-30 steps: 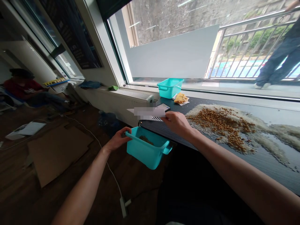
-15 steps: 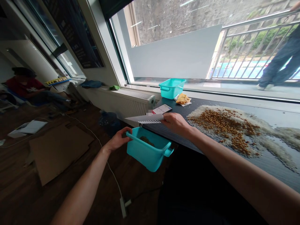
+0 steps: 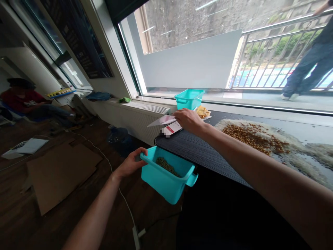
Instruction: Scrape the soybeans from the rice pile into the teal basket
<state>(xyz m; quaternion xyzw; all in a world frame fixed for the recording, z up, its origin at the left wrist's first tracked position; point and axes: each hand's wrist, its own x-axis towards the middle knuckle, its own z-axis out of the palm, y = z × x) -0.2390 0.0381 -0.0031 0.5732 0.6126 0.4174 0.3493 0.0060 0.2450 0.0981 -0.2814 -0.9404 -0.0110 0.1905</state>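
My left hand (image 3: 132, 161) grips the left rim of a turquoise plastic bin (image 3: 162, 184), held beside the table's edge. Small greenish beans (image 3: 167, 166) lie in the bin's bottom. My right hand (image 3: 189, 120) is closed on a thin, pale flat sheet (image 3: 159, 121), blurred at its far end. Beneath that sheet, a phone (image 3: 173, 128) with a lit screen lies on the dark table (image 3: 197, 147). To the right, tan beans (image 3: 247, 137) are spread over whitish grains (image 3: 312, 150), partly hidden by my right forearm.
A second turquoise bin (image 3: 189, 99) stands by the window, with a crumpled yellow cloth (image 3: 203, 111) next to it. A radiator (image 3: 145, 116) runs along the wall. On the floor are cardboard (image 3: 62, 170), a large bottle (image 3: 121, 139) and a power strip (image 3: 135, 238). A person sits at far left.
My right hand has moved up and away from the bin with the sheet, now over the phone. The held bin sits slightly lower in view, showing more of its beans.
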